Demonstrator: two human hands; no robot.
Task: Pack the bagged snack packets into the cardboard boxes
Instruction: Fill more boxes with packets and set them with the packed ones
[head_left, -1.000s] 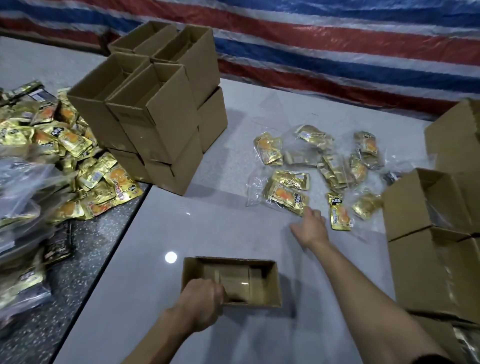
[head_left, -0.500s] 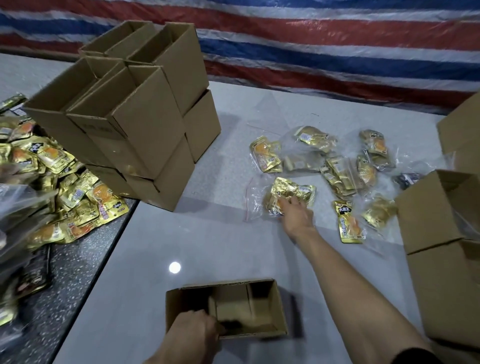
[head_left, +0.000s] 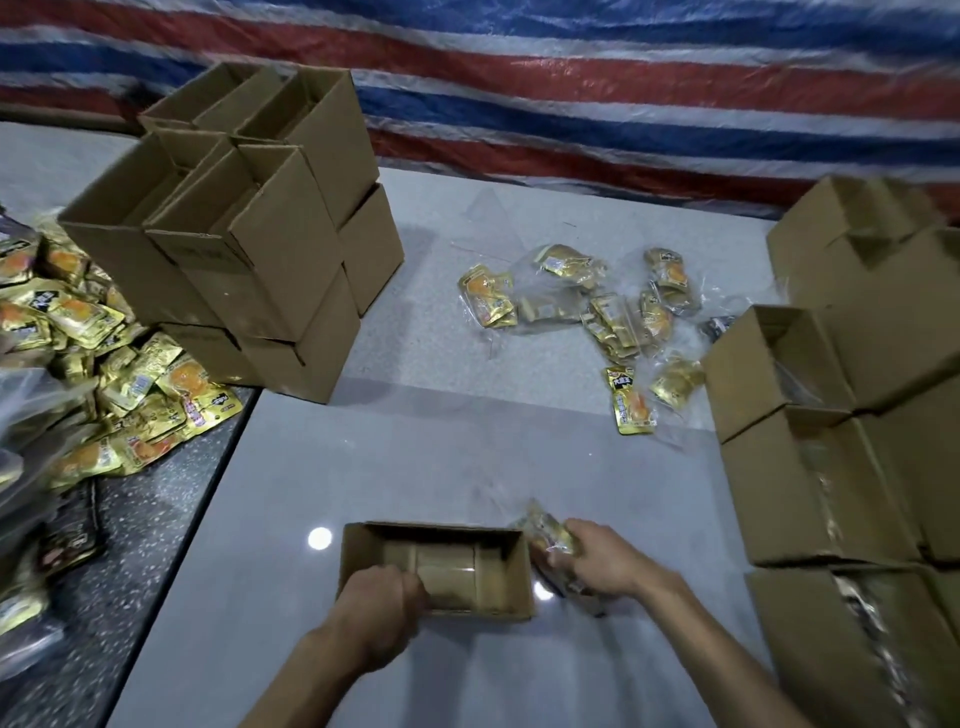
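An open cardboard box (head_left: 498, 540) stands on the grey table near me, nothing in it. My left hand (head_left: 382, 597) grips its near left wall. My right hand (head_left: 605, 558) holds a clear bag of gold snack packets (head_left: 545, 530) just at the box's right edge. Several more bagged gold packets (head_left: 587, 306) lie scattered on the table beyond, toward the right.
A stack of open cardboard boxes (head_left: 260, 249) rises at the left back. More boxes (head_left: 831, 415), some holding bags, are stacked along the right. A heap of loose gold packets (head_left: 104, 364) covers the dark speckled surface on the left. A striped tarp hangs behind.
My right hand took a bag of packets from the scattered group and drew it back to the box's right edge. My left hand stayed on the box.
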